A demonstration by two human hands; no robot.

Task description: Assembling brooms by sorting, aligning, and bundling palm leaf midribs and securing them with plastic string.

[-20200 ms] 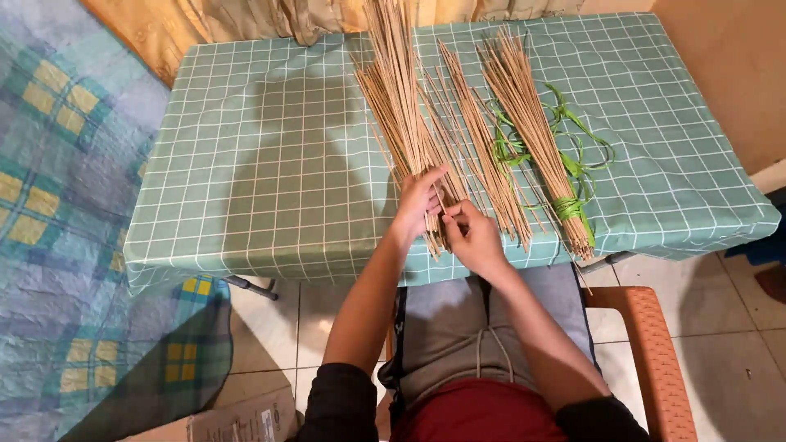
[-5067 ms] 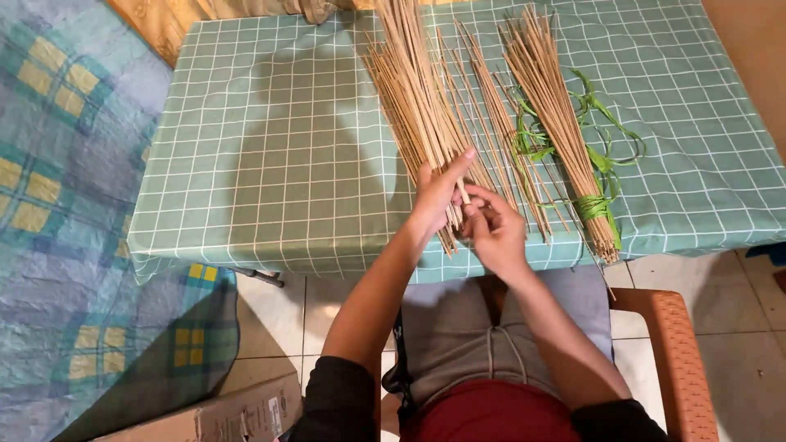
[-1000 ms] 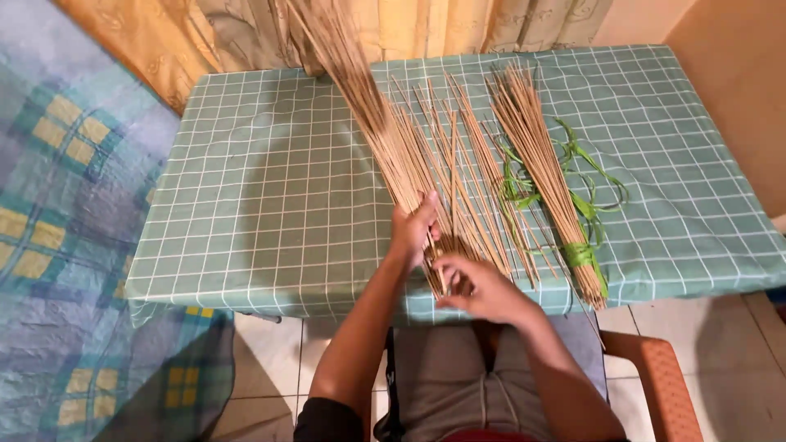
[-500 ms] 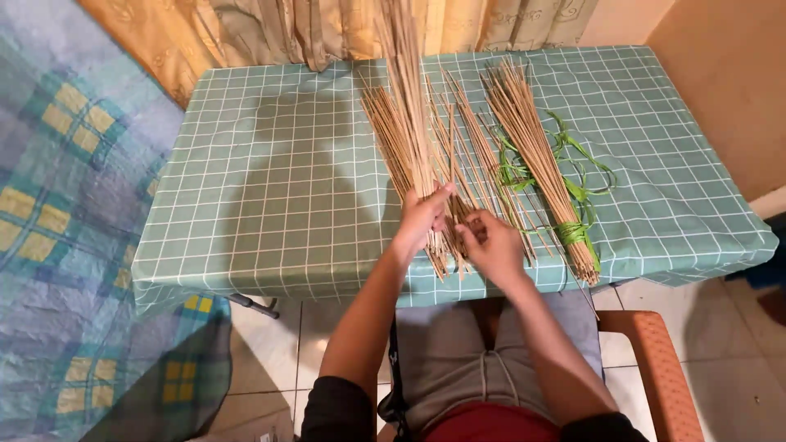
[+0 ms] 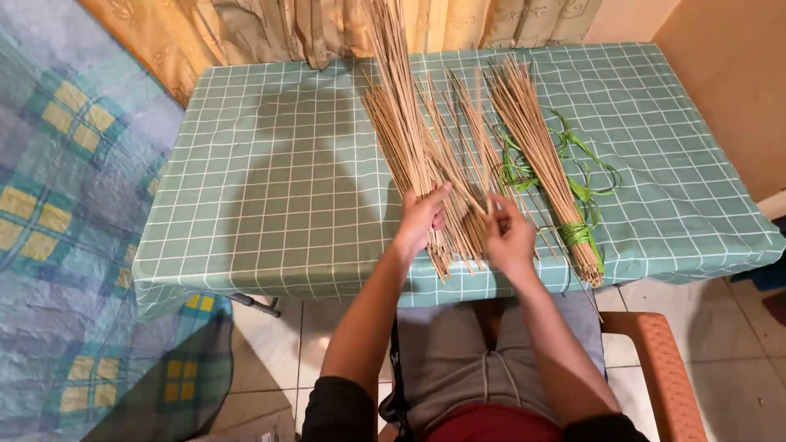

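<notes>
Left hand (image 5: 422, 219) wrapped around a loose sheaf of thin tan sticks (image 5: 405, 123), near its lower end; sheaf lies on the desk (image 5: 270, 188) and runs up past the far edge. Right hand (image 5: 508, 237) just beside it, fingertips pinching a single stick (image 5: 467, 182) (slanting out from the sheaf). Tied bundle (image 5: 540, 155), bound with green ribbon (image 5: 580, 235), lies apart to the right. Desk covered in green checked cloth. Curtain (image 5: 270, 29) behind.
</notes>
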